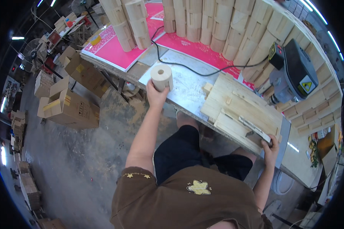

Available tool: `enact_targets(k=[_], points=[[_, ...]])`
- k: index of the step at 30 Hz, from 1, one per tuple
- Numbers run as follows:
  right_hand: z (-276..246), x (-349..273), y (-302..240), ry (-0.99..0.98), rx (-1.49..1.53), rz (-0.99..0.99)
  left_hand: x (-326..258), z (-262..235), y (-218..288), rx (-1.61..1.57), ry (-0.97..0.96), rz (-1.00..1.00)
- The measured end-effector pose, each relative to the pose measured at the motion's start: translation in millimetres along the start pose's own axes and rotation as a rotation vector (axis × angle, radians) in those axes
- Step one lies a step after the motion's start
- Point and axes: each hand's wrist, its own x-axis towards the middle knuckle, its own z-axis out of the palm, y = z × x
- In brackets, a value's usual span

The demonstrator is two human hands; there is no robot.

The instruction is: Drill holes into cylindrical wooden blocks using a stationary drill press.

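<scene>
My left hand (157, 94) is wrapped round the lower part of a pale wooden cylinder (161, 74). The cylinder stands upright near the bench's front edge, and a round hole shows in its top. Further right, my right hand (270, 149) grips the end of a metal lever clamp (255, 129), which lies along a wooden jig (233, 100) made of flat boards. Small wooden blocks sit on the jig's boards. Behind the jig's right end stands a dark bench drill (299, 68), its chuck over the boards.
Stacked wooden cylinders (221, 26) line the bench's back, with two stacks (130, 28) further left on pink sheets (128, 54). A black cable (187, 68) runs across the bench to the drill. Open cardboard boxes (70, 108) stand on the floor at left.
</scene>
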Motion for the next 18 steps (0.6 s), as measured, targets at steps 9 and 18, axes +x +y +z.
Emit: enact_targets(k=[9, 18], points=[[-14, -4, 1, -0.100, 0.077, 0.151, 64, -37, 61, -0.079, -0.015, 0.089], [-9, 0, -13, -0.081, 0.010, 0.176, 297, -61, 158, -0.085, 0.150, 0.266]])
